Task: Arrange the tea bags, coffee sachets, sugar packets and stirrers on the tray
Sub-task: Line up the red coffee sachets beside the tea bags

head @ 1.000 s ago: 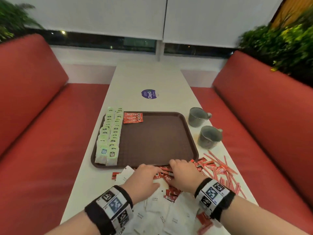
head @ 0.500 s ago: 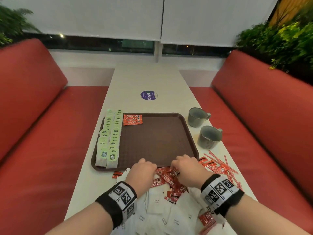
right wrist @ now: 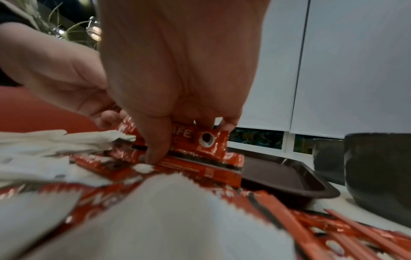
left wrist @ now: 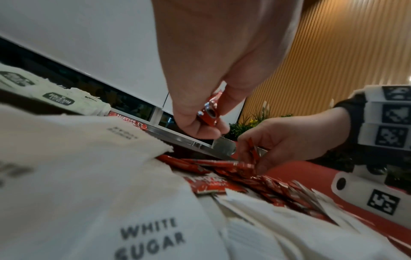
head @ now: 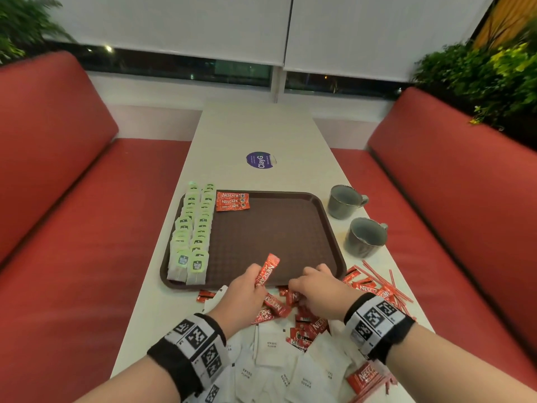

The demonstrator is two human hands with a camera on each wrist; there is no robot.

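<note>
Brown plastic tray [head: 290, 237] on white bench [head: 261, 132]: green-tagged tea bags [head: 191, 231] rowed left, three red coffee sachets [head: 232, 201] at its far edge | white sugar packets [head: 270, 347], red stirrers [head: 383, 279] wait off-tray | your left hand [head: 242, 296], flat a second ago, now lifts a sachet [head: 266, 269], fingers pinching | right hand [head: 321, 295] fingers pinch another [right wrist: 200, 139].

**Surfaces and finishes**

Coffee sachets [head: 271, 305] — glossy red foil, crinkled. Sugar packets [head: 268, 346] — matt white paper. Tea bags [head: 191, 228] — soft fibrous paper, green tags. Tray [head: 334, 245] — brown plastic, textured floor, smooth rim. Mugs [head: 364, 237] — grey, dull sheen. Bench [head: 255, 132] — pale, smooth, matt.
</note>
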